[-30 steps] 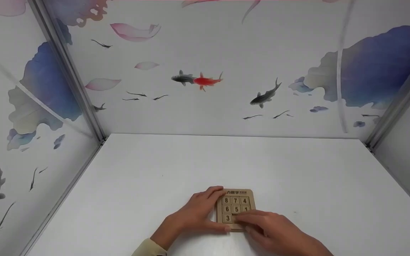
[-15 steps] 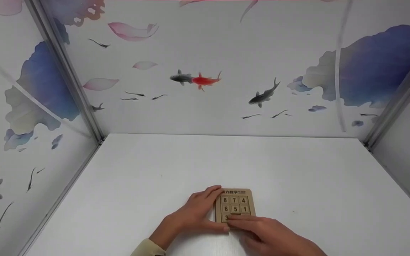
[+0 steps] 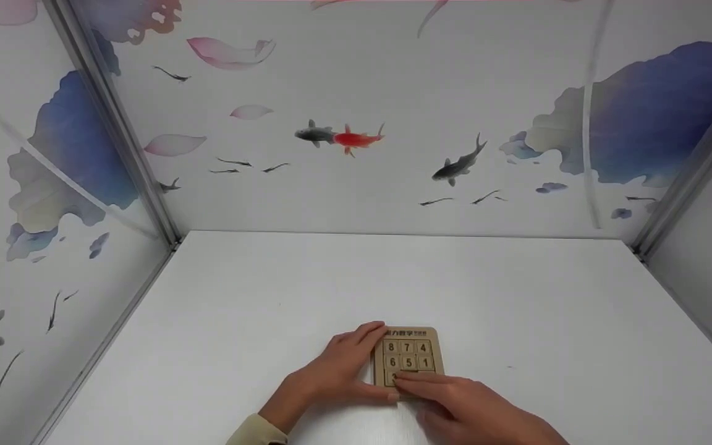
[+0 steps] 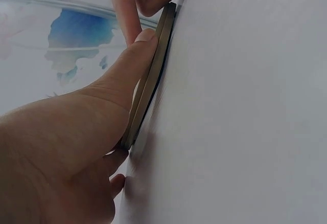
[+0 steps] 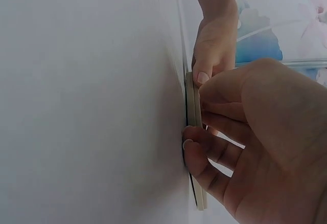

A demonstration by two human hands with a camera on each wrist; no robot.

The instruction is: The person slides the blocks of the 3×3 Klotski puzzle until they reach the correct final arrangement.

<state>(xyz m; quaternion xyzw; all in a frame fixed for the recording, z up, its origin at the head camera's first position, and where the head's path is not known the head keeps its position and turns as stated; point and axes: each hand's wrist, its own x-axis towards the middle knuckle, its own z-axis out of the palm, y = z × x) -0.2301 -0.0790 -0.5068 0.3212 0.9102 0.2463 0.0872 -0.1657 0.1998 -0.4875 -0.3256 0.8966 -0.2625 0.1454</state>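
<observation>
The number puzzle [image 3: 408,355] looks like matt wood, the worktop [image 3: 393,278] smooth with a faint sheen, the corner post [image 3: 115,123] dull metal, and the sleeve [image 3: 259,431] matt cloth.

We get dim, even, greyish light in all three views, with a pale sheen on the table [image 3: 269,278] and a soft-edged shadow beside the right hand [image 5: 271,121]; both wrist views look hazier, and the left one bows the metal rail [image 4: 76,5]
</observation>
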